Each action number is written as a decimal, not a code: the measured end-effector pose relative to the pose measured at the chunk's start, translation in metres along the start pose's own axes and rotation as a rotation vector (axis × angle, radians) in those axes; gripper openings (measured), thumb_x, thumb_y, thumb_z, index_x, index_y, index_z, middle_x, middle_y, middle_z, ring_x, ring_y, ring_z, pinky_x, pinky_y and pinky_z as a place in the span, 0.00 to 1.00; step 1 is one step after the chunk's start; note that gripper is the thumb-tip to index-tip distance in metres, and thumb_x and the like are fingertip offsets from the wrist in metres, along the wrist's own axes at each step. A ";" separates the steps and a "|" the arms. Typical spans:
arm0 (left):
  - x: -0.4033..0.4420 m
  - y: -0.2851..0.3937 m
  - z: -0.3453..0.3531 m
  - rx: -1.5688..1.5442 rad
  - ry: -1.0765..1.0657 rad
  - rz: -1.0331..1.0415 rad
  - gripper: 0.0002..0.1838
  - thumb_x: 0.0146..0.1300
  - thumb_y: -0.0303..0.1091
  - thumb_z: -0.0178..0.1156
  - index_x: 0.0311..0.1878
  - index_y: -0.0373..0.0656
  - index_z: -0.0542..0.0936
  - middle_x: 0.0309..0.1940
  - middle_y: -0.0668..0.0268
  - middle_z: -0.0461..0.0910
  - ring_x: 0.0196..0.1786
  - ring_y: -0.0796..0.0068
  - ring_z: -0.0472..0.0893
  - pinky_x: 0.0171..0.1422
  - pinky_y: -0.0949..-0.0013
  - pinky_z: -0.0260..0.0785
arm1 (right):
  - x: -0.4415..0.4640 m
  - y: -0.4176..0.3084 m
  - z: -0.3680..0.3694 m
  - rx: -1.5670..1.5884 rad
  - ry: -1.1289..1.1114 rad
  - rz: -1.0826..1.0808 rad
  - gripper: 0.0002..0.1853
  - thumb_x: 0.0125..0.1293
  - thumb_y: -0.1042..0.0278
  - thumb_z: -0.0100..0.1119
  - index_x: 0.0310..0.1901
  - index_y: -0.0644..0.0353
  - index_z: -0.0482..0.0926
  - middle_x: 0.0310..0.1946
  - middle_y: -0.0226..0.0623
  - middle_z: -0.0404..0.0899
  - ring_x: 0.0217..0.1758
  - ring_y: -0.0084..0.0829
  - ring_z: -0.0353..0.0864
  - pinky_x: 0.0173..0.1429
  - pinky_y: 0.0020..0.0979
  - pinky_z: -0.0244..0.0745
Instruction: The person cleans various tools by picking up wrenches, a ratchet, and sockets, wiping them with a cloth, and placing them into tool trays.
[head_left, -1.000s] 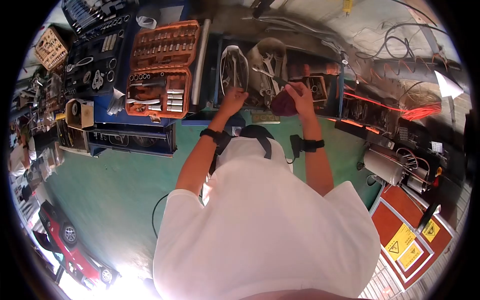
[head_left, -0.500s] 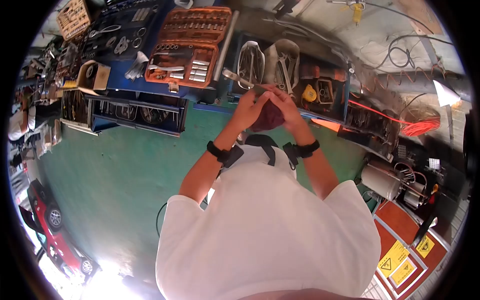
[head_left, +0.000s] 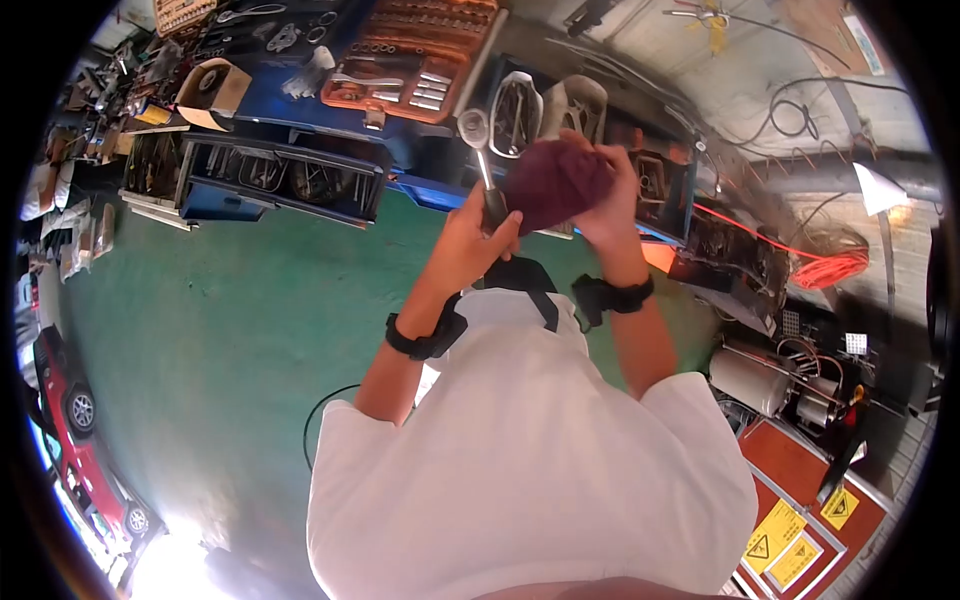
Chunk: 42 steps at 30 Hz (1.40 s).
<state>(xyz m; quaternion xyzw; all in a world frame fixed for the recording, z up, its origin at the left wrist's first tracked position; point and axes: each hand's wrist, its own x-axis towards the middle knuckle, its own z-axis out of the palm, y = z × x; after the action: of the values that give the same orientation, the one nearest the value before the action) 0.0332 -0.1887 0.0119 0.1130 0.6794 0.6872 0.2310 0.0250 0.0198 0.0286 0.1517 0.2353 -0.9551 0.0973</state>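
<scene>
My left hand [head_left: 478,240] is closed around the dark handle of a ratchet wrench [head_left: 483,155], whose round metal head points away from me. In my right hand [head_left: 612,205] is a bunched dark red cloth [head_left: 556,183], its left edge beside the wrench handle. Past the hands, an open drawer [head_left: 689,213] holds a white-rimmed tray [head_left: 517,115] of tools and a second, beige container [head_left: 576,103]. An orange socket case [head_left: 395,75] lies open to the left of the wrench head.
Open drawers [head_left: 285,172] with tools jut out at the left below a cardboard box [head_left: 212,92]. An orange coiled hose [head_left: 832,266] and a metal tank [head_left: 748,379] are at the right. A red car [head_left: 85,440] stands at the far left.
Both hands have drawn apart. The wrench now stands out from my left hand, and the cloth has risen beside it in my right hand. The view has shifted, moving the bench upward.
</scene>
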 end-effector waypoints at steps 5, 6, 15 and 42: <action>-0.029 0.016 0.003 0.096 -0.060 -0.043 0.10 0.68 0.29 0.56 0.44 0.35 0.66 0.21 0.68 0.74 0.22 0.81 0.73 0.26 0.73 0.65 | 0.000 0.028 0.015 0.048 0.066 -0.073 0.15 0.66 0.58 0.53 0.45 0.60 0.80 0.42 0.37 0.83 0.49 0.34 0.80 0.61 0.38 0.73; -0.032 0.015 0.001 0.105 -0.048 -0.044 0.10 0.68 0.29 0.56 0.44 0.35 0.66 0.21 0.68 0.74 0.22 0.81 0.73 0.26 0.73 0.65 | 0.002 0.033 0.014 0.053 0.057 -0.064 0.15 0.66 0.58 0.53 0.45 0.60 0.80 0.42 0.37 0.83 0.49 0.34 0.80 0.61 0.38 0.73; -0.050 0.004 -0.002 0.247 0.008 0.133 0.20 0.68 0.32 0.56 0.54 0.28 0.63 0.25 0.49 0.73 0.27 0.61 0.77 0.33 0.58 0.66 | -0.010 0.071 0.029 -0.016 0.012 -0.013 0.19 0.74 0.49 0.47 0.53 0.54 0.76 0.51 0.31 0.80 0.55 0.32 0.78 0.65 0.37 0.70; -0.064 0.018 -0.042 0.297 -0.124 -0.138 0.20 0.70 0.42 0.57 0.26 0.36 0.72 0.16 0.72 0.62 0.22 0.81 0.60 0.26 0.68 0.53 | -0.042 0.054 0.034 -1.264 -0.206 -0.550 0.31 0.48 0.64 0.75 0.54 0.58 0.72 0.45 0.34 0.76 0.47 0.25 0.77 0.51 0.27 0.74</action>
<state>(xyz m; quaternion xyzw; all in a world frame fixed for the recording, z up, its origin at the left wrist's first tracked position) 0.0662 -0.2555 0.0375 0.1413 0.7639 0.5536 0.2999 0.0702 -0.0389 0.0486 -0.0903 0.7654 -0.6346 -0.0569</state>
